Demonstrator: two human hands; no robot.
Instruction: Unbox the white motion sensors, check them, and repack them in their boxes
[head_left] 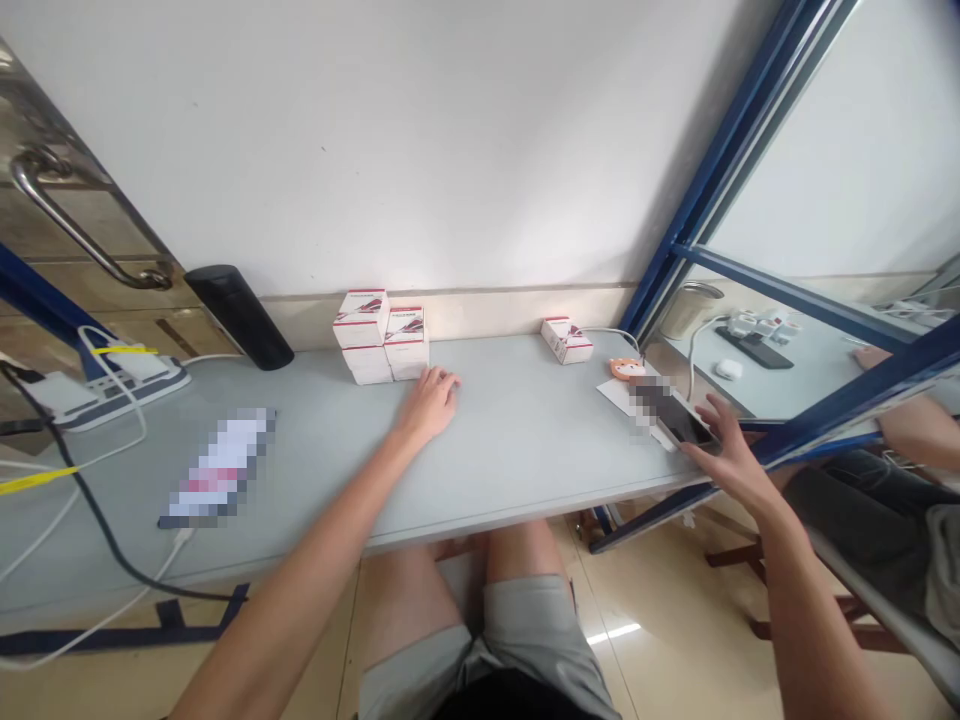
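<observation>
My left hand (430,405) rests on the grey table (525,420), holding nothing, its fingertips just short of a stack of white boxes with red trim (382,338). Those boxes stand in two piles against the wall. My right hand (727,453) is at the table's front edge, its thumb and fingers around a dark smartphone (673,412). The phone lies partly over a white paper sheet (622,400), beside a small orange figure (627,369). A single white box (566,340) stands farther back.
A black bottle (238,317) lies at the back left, near a power strip (112,388) with white cables. A blurred printed sheet (217,468) lies on the table. A blue-framed glass pane (780,300) rises at the right, and a door handle (82,225) is at the upper left.
</observation>
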